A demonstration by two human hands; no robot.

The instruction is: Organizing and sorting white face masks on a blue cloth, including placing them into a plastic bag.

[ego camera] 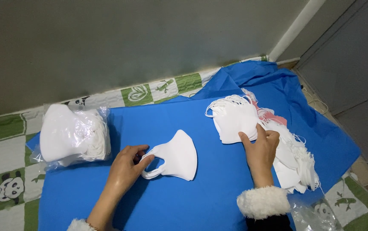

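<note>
A single folded white face mask [176,155] lies on the blue sheet [201,201] in the middle. My left hand [126,168] grips its ear loops at the mask's left end. My right hand [260,150] rests with fingers spread on the lower edge of a stack of white masks [234,118] to the right. A loose heap of more white masks [297,164], with a few pink ones [271,116], trails down the right side behind that hand.
A clear plastic bag packed with white masks [72,136] sits at the left edge of the blue sheet. A green-and-white patterned mat [4,188] lies underneath. A grey wall runs along the back. Crumpled clear plastic [316,214] lies at the lower right.
</note>
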